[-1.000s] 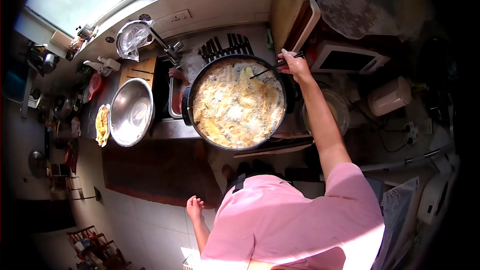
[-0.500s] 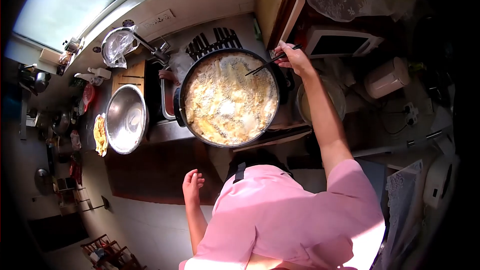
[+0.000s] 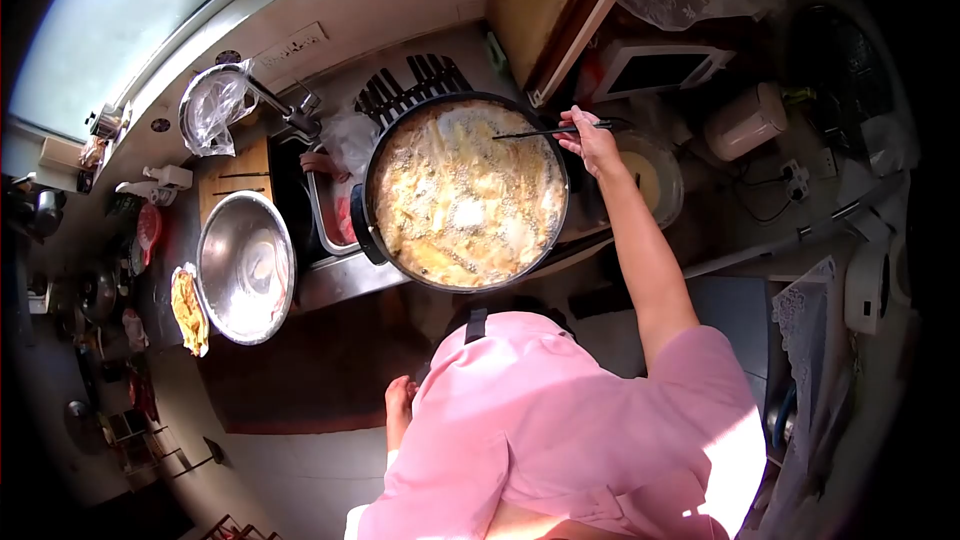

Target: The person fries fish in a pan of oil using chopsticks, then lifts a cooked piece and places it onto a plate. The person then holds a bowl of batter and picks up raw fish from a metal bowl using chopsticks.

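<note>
Black chopsticks (image 3: 535,133) are gripped in my right hand (image 3: 592,145), its fingers closed round them near the pan's right rim. Their tips reach into the bubbling, foamy liquid with pale yellow pieces (image 3: 465,200) that fills a large dark pan (image 3: 372,180). Whether the tips grip a piece is hard to see. My left hand (image 3: 400,395) hangs low beside the pink shirt, away from the counter. Its fingers are loosely bent and partly hidden, with nothing visible in them.
Left of the pan are a sink (image 3: 325,210), a metal bowl (image 3: 245,270), a cutting board (image 3: 230,175) and a yellow cloth (image 3: 187,310). On the right stand another bowl (image 3: 660,185), a microwave (image 3: 660,70) and a pale kettle (image 3: 745,122). A black rack (image 3: 415,85) lies behind the pan.
The view has shifted and turned slightly. My right hand has moved lower beside the pan, and the chopsticks lie flatter. My left hand has dropped back closer to my body.
</note>
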